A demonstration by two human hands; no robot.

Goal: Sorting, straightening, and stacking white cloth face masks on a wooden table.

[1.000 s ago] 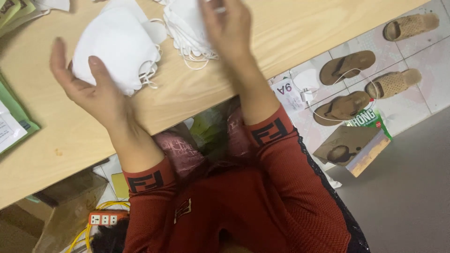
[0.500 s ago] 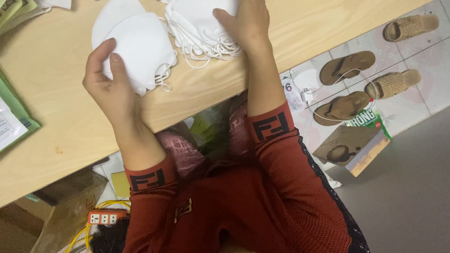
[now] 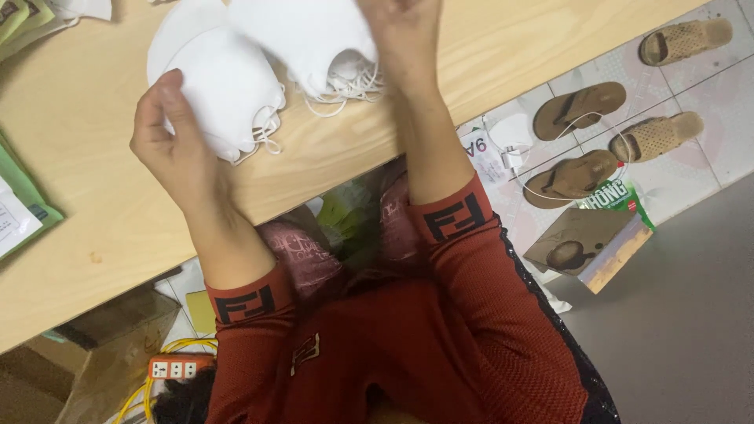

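Note:
My left hand (image 3: 177, 149) grips the near edge of a small stack of white cup-shaped face masks (image 3: 228, 94) lying on the wooden table (image 3: 330, 165). Their elastic loops (image 3: 263, 133) hang out at the stack's lower right. My right hand (image 3: 404, 39) reaches over a second pile of white masks (image 3: 310, 35) just to the right and holds it; its fingertips are cut off by the top edge. Tangled white ear loops (image 3: 345, 82) spill from under that pile. The two piles touch.
Green packets (image 3: 23, 200) lie at the table's left edge. On the tiled floor to the right are several brown sandals (image 3: 577, 110), a stray mask (image 3: 510, 133) and a green-and-brown packet (image 3: 597, 239). An orange power strip (image 3: 181, 367) and cardboard boxes (image 3: 102, 353) sit under the table.
My left hand, open a second ago, has closed on the left mask stack and shifted it right against the other pile. My right hand moved slightly right over its pile.

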